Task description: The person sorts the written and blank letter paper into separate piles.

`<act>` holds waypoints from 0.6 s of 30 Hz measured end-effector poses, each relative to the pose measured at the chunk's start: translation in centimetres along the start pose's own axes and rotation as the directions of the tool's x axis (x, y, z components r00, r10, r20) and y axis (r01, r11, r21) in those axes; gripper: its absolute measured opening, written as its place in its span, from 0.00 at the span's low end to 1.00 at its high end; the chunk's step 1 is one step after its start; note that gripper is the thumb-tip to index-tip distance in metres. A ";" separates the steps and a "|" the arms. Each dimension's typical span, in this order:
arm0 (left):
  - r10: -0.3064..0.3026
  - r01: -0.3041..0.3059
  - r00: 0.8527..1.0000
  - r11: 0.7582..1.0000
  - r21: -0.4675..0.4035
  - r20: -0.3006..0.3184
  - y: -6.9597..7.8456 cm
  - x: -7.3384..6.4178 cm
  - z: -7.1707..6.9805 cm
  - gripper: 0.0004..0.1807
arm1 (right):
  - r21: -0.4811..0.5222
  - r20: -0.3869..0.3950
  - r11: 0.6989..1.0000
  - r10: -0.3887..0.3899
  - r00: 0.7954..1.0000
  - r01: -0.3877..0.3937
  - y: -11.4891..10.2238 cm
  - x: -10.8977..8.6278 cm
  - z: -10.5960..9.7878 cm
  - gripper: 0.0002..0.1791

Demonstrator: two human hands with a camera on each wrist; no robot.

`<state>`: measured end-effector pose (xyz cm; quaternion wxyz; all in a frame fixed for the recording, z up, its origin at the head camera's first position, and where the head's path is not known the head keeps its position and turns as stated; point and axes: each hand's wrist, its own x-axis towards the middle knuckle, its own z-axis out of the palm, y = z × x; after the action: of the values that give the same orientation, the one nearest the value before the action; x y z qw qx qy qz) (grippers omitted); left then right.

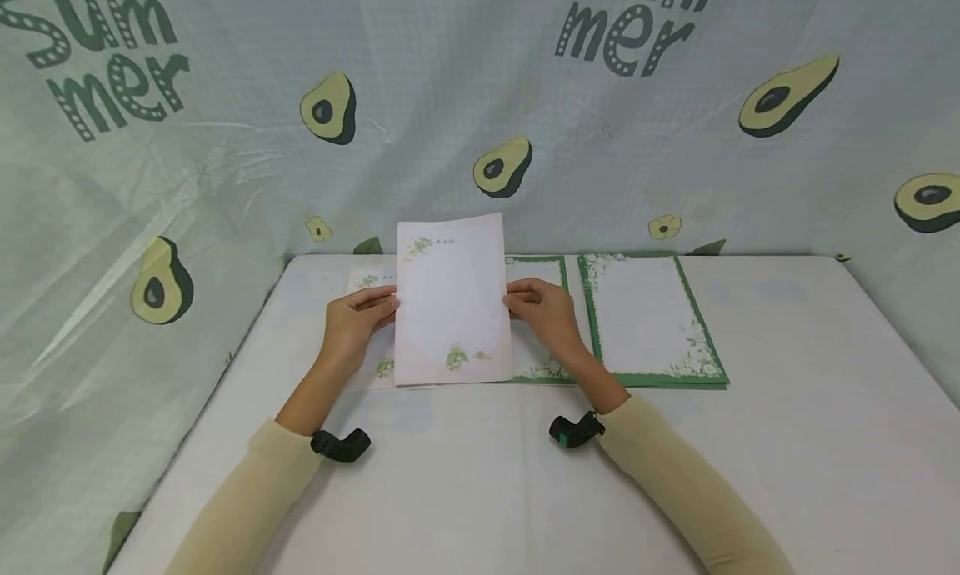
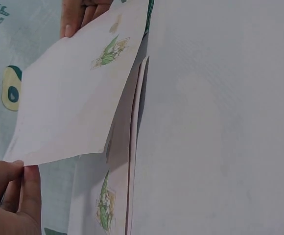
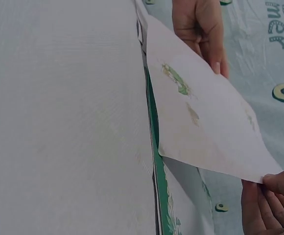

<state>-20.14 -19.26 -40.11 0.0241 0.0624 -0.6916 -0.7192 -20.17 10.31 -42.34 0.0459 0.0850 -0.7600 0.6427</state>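
Observation:
A pale pink sheet of paper [image 1: 453, 308] with small green plant prints is held up above the stacks on the table. My left hand [image 1: 358, 321] pinches its left edge between thumb and fingers, and my right hand [image 1: 549, 315] pinches the right edge. In the left wrist view the left thumb and fingers [image 2: 32, 191] grip the sheet's side. The right wrist view shows the right hand [image 3: 274, 200] doing the same on the opposite side. Partly hidden below lies a stack of similar pink sheets [image 1: 384, 371].
A green-bordered stack of paper [image 1: 542, 371] lies behind my right hand, partly covered by the held sheet. Another green-bordered stack [image 1: 645, 317] lies to its right. All rest on a white-covered table [image 1: 480, 475], with an avocado-print curtain [image 1: 420, 75] behind.

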 end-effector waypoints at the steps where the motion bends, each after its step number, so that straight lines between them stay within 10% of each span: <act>1: 0.001 -0.001 1.000 1.000 -0.003 -0.002 0.0 0.0 -0.1 0.20 | -0.001 0.000 1.000 0.005 1.000 -0.005 0.0 0.0 0.2 0.12; 18: -0.018 0.020 0.996 0.999 0.029 -0.084 1.0 -0.7 -3.2 0.21 | 0.029 0.037 0.999 0.044 0.998 -0.046 -0.7 0.6 3.3 0.11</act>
<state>-19.07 -22.41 -39.23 0.0453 0.0995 -0.6999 -0.7058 -20.54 6.95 -42.14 0.0164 0.0802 -0.7527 0.6533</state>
